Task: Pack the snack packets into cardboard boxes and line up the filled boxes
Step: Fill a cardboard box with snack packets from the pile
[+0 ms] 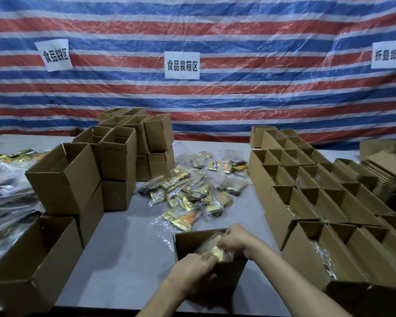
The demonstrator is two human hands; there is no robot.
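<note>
Both hands over open cardboard box (224,274) at table (128,248) near edge: left hand (193,271) and right hand (234,240) pinch a clear snack packet (216,249) in its mouth. Loose packet pile (192,191) mid-table. Empty box stacks (114,161) toward left edge, filled box rows (318,202) along right edge.

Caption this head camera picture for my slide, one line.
Left hand and right hand tuck packets into an open box; loose pile behind, filled boxes at right.

A red, white and blue striped tarp (238,99) hangs behind the grey table (128,259), with 3 white paper signs (182,65) on it.
</note>
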